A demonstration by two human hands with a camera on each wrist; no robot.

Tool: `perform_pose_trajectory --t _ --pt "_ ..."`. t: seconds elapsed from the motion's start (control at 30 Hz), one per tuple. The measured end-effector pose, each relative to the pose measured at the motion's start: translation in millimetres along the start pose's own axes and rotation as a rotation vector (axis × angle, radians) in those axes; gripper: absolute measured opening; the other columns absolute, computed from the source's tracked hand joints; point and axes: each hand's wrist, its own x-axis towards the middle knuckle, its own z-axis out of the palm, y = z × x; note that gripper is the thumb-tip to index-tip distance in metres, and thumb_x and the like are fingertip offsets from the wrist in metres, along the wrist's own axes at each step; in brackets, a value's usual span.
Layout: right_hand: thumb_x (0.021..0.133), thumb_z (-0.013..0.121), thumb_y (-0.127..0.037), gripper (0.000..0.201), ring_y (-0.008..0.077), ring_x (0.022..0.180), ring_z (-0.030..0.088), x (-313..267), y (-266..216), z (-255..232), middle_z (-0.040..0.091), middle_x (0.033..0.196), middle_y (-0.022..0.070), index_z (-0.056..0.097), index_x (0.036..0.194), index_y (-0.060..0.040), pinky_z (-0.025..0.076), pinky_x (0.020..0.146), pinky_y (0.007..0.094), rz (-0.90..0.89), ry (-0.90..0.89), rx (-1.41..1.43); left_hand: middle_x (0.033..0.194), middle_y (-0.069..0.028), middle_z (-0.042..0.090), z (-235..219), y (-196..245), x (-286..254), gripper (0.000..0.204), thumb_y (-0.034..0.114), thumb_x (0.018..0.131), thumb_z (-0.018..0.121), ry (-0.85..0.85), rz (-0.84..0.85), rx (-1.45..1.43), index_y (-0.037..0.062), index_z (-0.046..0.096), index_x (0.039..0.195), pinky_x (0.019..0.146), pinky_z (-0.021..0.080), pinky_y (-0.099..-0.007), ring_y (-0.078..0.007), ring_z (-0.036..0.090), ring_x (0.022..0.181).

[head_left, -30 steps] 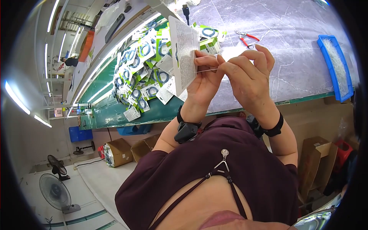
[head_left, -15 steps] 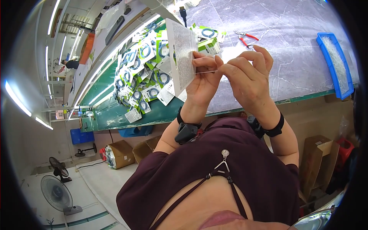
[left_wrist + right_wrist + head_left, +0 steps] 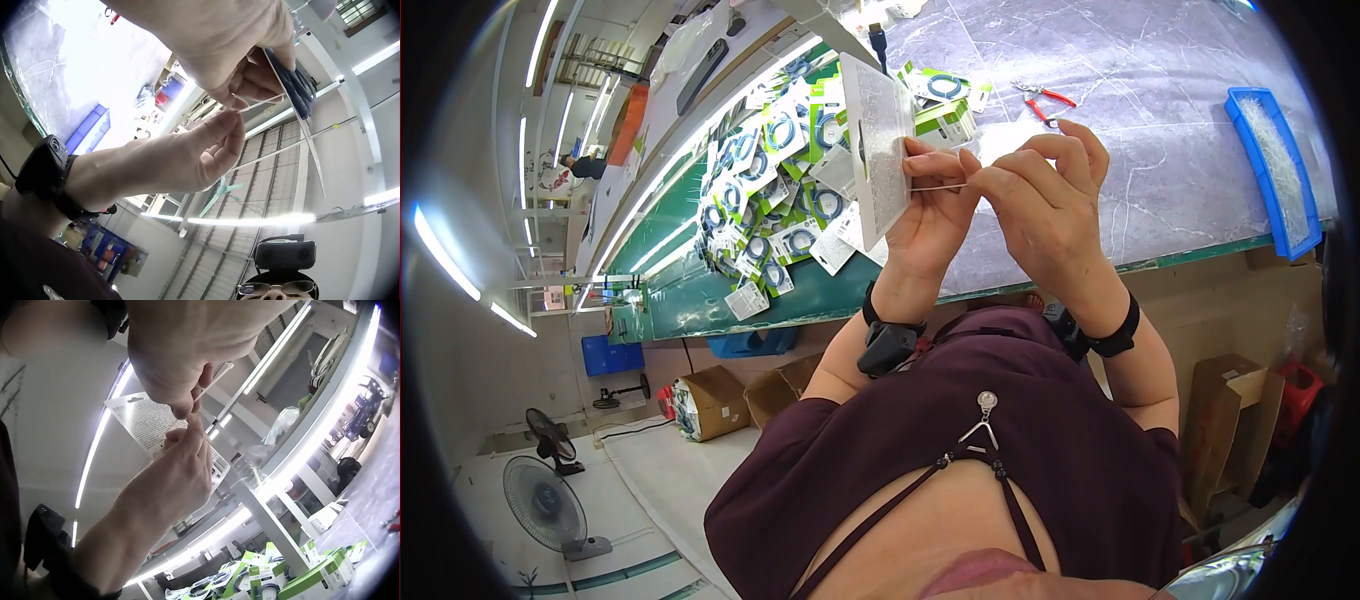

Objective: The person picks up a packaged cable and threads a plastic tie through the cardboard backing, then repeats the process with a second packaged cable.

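My left hand (image 3: 930, 215) holds a white printed packaging card (image 3: 878, 150) upright, its text side facing the right hand. In the left wrist view a dark coiled cable (image 3: 295, 87) lies against the card's other face. A black cable connector (image 3: 878, 42) shows above the card in the head view. A thin white plastic tie (image 3: 940, 188) stretches from the card to my right hand (image 3: 1050, 200), which pinches it between thumb and forefinger. The left fingers are bent close beside the tie, at the card's back. In the right wrist view the tie's end (image 3: 224, 372) sticks out past the right fingers.
A heap of carded cables (image 3: 775, 190) covers the table's left part. Red-handled pliers (image 3: 1045, 97) lie beyond the hands. A blue tray (image 3: 1270, 175) of clear thin strips stands at right. Cardboard boxes (image 3: 1230, 430) sit below the table's front edge.
The card has tilted and shifted slightly. Both hands stay nearly in place, with the right hand still pinching the tie.
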Motion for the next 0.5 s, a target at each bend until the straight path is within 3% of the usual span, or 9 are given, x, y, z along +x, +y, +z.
perform_pose_trajectory --t 0.1,0.23,0.33,0.5 --pt "0.065 0.070 -0.008 0.015 0.0153 0.082 0.052 0.1 -2.3 -1.4 0.059 0.077 -0.0050 0.064 0.078 -0.0137 0.033 0.092 0.0388 -0.001 -0.003 0.006 0.086 -0.0047 0.065 3.5 -2.1 -2.7 0.016 0.014 0.081 0.063 0.015 0.021 0.005 0.0028 0.065 0.092 0.105 0.030 -0.0395 -0.0131 0.058 0.081" --pt "0.065 0.069 -0.009 0.016 0.0150 0.082 0.053 2.7 -10.3 -4.3 0.059 0.077 -0.0045 0.064 0.079 -0.0131 0.032 0.094 0.0396 -0.007 -0.007 0.021 0.074 -0.0011 0.059 13.5 -8.1 -8.2 0.012 0.013 0.082 0.062 -0.027 -0.111 -0.218 0.0036 0.063 0.090 0.105 0.030 -0.0382 -0.0109 0.058 0.080" --pt "0.063 0.068 -0.009 0.018 0.0146 0.083 0.053 8.0 -19.6 -7.1 0.059 0.078 -0.0044 0.065 0.081 -0.0121 0.031 0.096 0.0409 -0.057 0.014 0.016 0.067 0.0016 0.052 13.2 -10.9 -8.8 0.008 0.010 0.082 0.062 -0.193 -0.154 -0.288 0.0054 0.060 0.088 0.104 0.030 -0.0365 -0.0086 0.059 0.076" --pt "0.062 0.065 -0.010 0.021 0.0145 0.084 0.054 10.5 -27.7 -11.2 0.059 0.079 -0.0045 0.066 0.083 -0.0112 0.031 0.097 0.0423 -0.069 -0.015 0.017 0.068 0.0021 0.053 15.0 -12.3 -8.8 0.008 0.009 0.081 0.062 -0.296 -0.163 -0.263 0.0061 0.060 0.089 0.103 0.030 -0.0353 -0.0078 0.059 0.071"
